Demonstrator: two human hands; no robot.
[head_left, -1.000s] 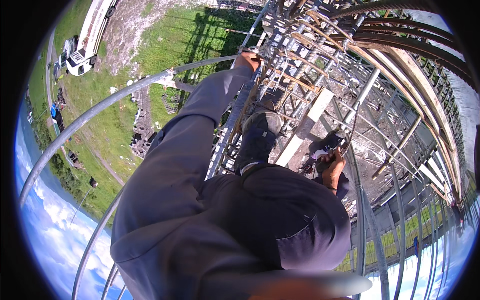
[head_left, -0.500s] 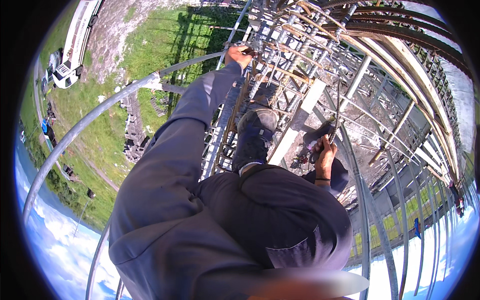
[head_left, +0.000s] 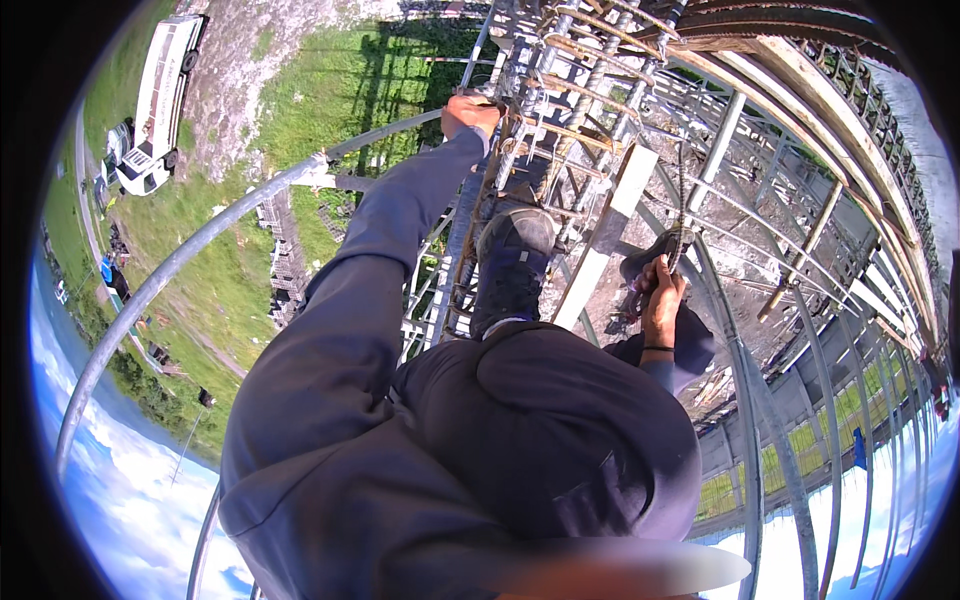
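My left hand point(head_left: 470, 115) is closed at the left edge of an upright rebar cage point(head_left: 575, 95), its fingers curled over the steel and partly hidden. Lower down on the right, the fingers of my right hand point(head_left: 662, 305) are wrapped round the lower end of a thin ribbed steel bar point(head_left: 682, 195), which points away from me. Between the two hands, my dark boot point(head_left: 515, 262) rests against the cage. A pale wooden board point(head_left: 610, 225) slants between that boot and my right hand.
A curved grey scaffold pipe point(head_left: 190, 245) sweeps round the left, with more pipes point(head_left: 745, 430) on the right. Long timbers point(head_left: 830, 130) and rusty bars run along the upper right. Far below on the left are grass point(head_left: 330, 100) and a white truck point(head_left: 165, 105).
The view has shifted slightly. My left hand stays at the cage edge, its fingers now more curled. My right hand still grips the bar, which now catches more light.
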